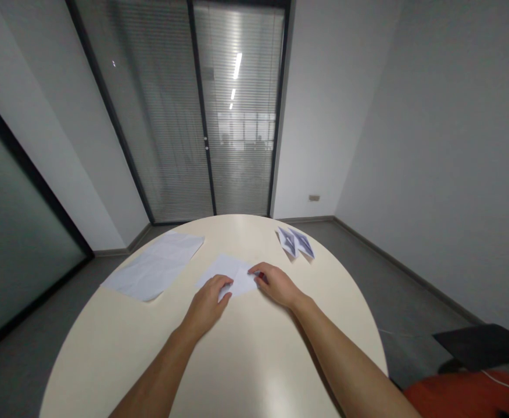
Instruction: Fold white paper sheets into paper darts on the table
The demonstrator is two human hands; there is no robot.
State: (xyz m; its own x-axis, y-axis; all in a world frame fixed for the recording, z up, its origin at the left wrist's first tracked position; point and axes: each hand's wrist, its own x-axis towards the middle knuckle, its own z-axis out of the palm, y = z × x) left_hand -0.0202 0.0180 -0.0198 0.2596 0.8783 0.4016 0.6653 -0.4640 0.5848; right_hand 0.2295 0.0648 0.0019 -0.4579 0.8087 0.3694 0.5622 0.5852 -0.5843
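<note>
A small sheet of white paper [227,264] lies on the table in front of me, with faint crease lines and one corner pointing away. My left hand [208,302] is at its near left side, curved fingers on top and the thumb at the near edge. My right hand [277,283] has the paper's right corner between thumb and index finger, the other fingers curled under and partly hidden. Farther right lie two folded paper pieces [288,242] with raised flaps, side by side. To the left is a larger creased white sheet [156,266], one corner slightly lifted.
Everything rests on a round cream table [237,371]. A glass door [241,145] with blinds stands behind it. A wall socket [314,198] sits low on the back wall. At the lower right are a red seat [468,395] and a black panel [485,345].
</note>
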